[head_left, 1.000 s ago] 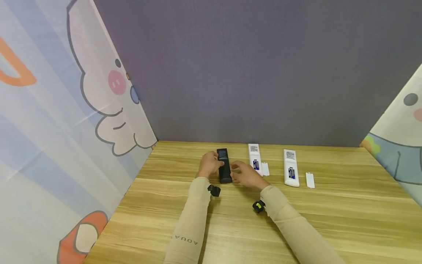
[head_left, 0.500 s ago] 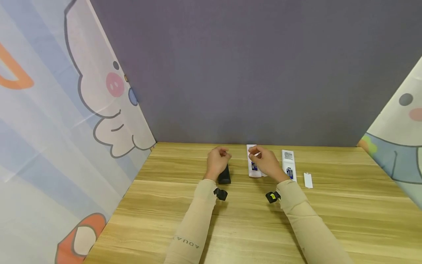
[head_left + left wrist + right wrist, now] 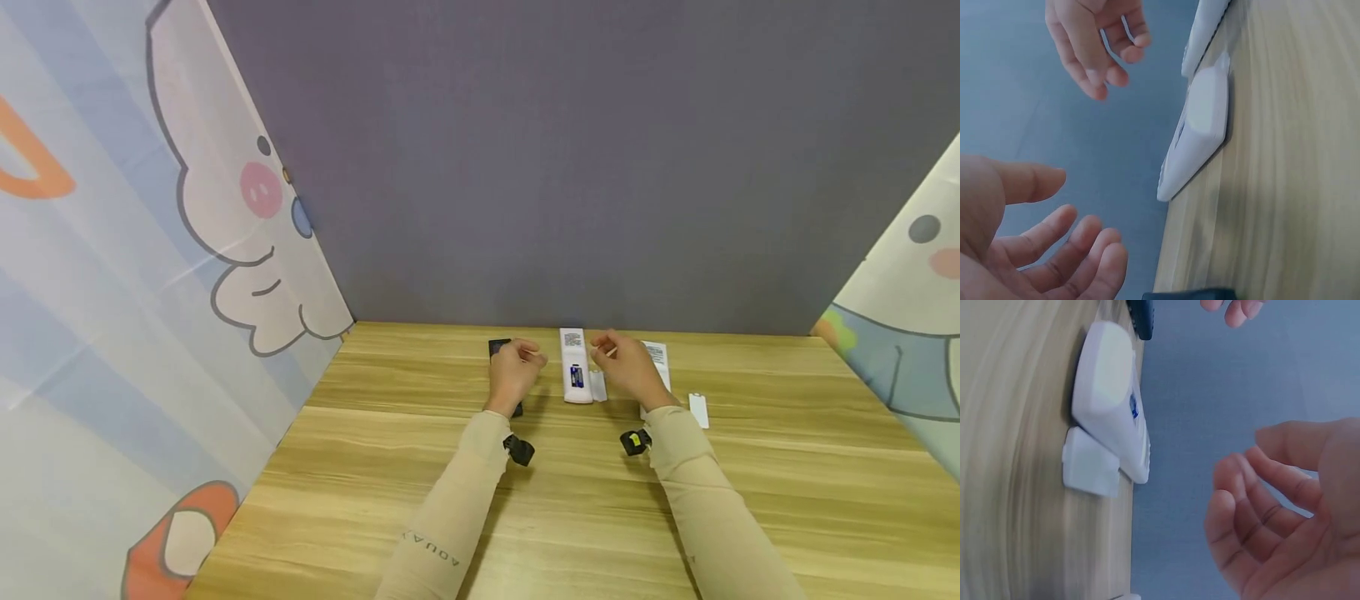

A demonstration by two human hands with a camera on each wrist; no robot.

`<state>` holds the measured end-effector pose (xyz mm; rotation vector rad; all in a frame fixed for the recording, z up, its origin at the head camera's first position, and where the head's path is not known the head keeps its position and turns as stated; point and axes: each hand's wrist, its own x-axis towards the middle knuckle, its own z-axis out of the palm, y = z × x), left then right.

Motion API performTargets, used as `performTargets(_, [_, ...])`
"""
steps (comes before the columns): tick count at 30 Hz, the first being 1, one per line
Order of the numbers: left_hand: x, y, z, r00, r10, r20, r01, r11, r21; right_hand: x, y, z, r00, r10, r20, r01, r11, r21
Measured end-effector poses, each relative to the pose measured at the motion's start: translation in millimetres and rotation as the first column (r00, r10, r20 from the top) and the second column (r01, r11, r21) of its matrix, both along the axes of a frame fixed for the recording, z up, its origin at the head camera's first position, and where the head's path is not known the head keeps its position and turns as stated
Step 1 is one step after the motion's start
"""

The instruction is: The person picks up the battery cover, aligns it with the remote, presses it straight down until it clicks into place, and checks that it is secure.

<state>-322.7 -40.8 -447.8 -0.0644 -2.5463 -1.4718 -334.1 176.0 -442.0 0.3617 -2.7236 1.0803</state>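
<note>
A white remote control (image 3: 576, 367) lies back side up between my hands, two blue batteries (image 3: 577, 377) showing in its uncovered compartment. Its white battery cover (image 3: 1090, 464) lies against its right side. My left hand (image 3: 516, 373) hovers over the black remote control (image 3: 498, 346), hiding most of it; its fingers are loosely bent around nothing. To the right of the middle remote, my right hand (image 3: 626, 367) is raised with relaxed fingers and holds nothing. Behind that hand, a second white remote control (image 3: 657, 357) is partly hidden.
Another white battery cover (image 3: 698, 410) lies at the right on the wooden table (image 3: 585, 517). A grey panel (image 3: 585, 167) stands along the table's back edge. Printed curtains (image 3: 258, 250) hang at the sides.
My hands have let go of the black remote control and risen from it. The right hand has moved right, past the middle white remote; the left has shifted slightly right.
</note>
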Motion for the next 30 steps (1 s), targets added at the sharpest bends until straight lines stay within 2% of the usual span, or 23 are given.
performTargets(7, [0.0, 15.0, -5.3, 0.997, -0.015, 0.069, 0.016, 1.000, -0.027, -3.4, 5.3, -7.0, 0.998, 0.016, 0.053, -0.021, 0.995, 0.102])
performTargets(10, [-3.2, 23.3, -8.7, 0.993, -0.016, 0.119, 0.022, 0.999, -0.048, -2.9, 7.0, -7.8, 0.996, 0.016, 0.084, -0.027, 0.990, 0.136])
performTargets(15, [-10.4, 36.4, -9.2, 0.976, -0.025, 0.217, 0.044, 0.995, -0.087, -1.3, 7.2, -10.2, 0.983, -0.024, 0.183, -0.010, 0.984, 0.179])
performTargets(18, [-16.4, 42.6, -9.0, 0.971, -0.014, 0.238, 0.044, 0.992, -0.121, -0.6, 6.0, -12.5, 0.971, -0.047, 0.234, -0.003, 0.978, 0.208])
performTargets(23, [-27.0, 49.1, -11.9, 0.965, 0.001, 0.261, 0.037, 0.989, -0.140, 0.8, 4.0, -14.8, 0.969, -0.061, 0.238, -0.006, 0.962, 0.273])
performTargets(30, [-36.5, 54.8, -14.0, 0.950, 0.045, 0.308, -0.019, 0.996, -0.089, 3.8, -0.4, -16.0, 0.967, -0.046, 0.251, -0.036, 0.948, 0.315])
